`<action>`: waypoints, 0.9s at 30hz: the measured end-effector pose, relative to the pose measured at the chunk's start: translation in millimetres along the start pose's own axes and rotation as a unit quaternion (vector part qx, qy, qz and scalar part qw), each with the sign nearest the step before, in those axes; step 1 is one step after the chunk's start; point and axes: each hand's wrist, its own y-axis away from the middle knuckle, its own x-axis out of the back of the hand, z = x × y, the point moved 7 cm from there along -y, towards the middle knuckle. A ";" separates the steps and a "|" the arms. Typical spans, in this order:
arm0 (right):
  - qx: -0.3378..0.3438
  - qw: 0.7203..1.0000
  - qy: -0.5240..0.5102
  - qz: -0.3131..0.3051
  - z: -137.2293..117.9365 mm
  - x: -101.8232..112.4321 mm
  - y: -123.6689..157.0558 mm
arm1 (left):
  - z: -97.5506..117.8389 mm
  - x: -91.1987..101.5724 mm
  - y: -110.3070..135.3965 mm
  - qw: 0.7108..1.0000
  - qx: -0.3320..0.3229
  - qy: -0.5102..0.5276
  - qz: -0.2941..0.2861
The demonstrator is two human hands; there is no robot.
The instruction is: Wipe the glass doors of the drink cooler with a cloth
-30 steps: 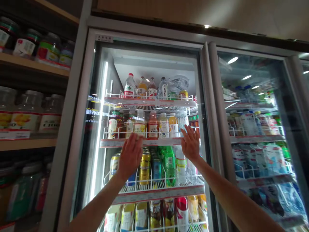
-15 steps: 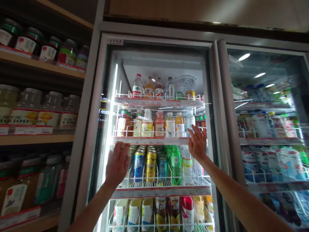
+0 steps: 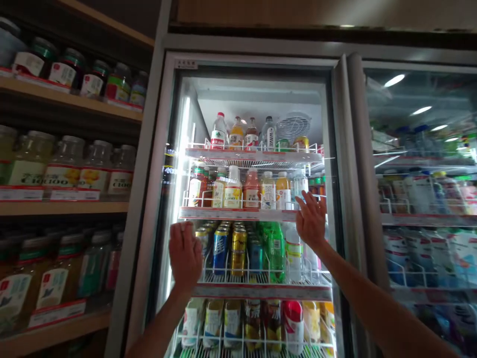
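My left hand [image 3: 185, 254] is raised, palm forward and fingers up, before the left side of a lit drinks fridge [image 3: 345, 149]. It holds nothing and is nearest the blue can [image 3: 220, 250] and the gold can [image 3: 238, 252] on the third shelf. My right hand [image 3: 312, 219], fingers spread and empty, is in front of the right end of the second shelf [image 3: 238, 214]. It partly covers a clear bottle [image 3: 300, 183] there. Reflections show on the fridge's glass; whether either hand touches the glass I cannot tell.
Juice bottles stand on the second shelf, among them an orange juice bottle [image 3: 283, 191]. A green bottle [image 3: 276, 251] leans beside the cans. Wooden shelves [image 3: 67, 208] with several bottles are at left. Another glass-door fridge [image 3: 421, 219] is at right.
The view has shifted, so the fridge and shelves appear a little further right. My left hand's fingers now point more upright. Both hands remain empty.
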 end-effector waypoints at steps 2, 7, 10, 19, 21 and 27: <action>0.000 1.000 -0.003 0.001 0.3 0.5 -0.1 | 22.6 -7.4 6.3 0.992 -0.097 0.028 -0.072; 0.006 1.000 -0.020 0.005 1.0 0.6 0.0 | 20.4 -2.8 9.0 0.997 -0.042 0.023 -0.062; 0.009 1.000 -0.026 0.014 1.7 1.3 0.5 | 17.8 0.5 7.1 0.999 0.023 0.028 -0.016; 0.011 0.999 -0.026 0.016 1.5 1.7 1.0 | 10.2 5.7 24.7 0.995 0.095 0.011 0.020; 0.007 1.000 -0.027 0.013 1.9 1.6 0.8 | 21.3 0.4 24.3 0.997 0.069 0.022 -0.005; 0.007 1.000 -0.026 0.007 1.2 2.8 0.0 | 26.9 -11.8 20.3 0.999 0.001 0.022 -0.050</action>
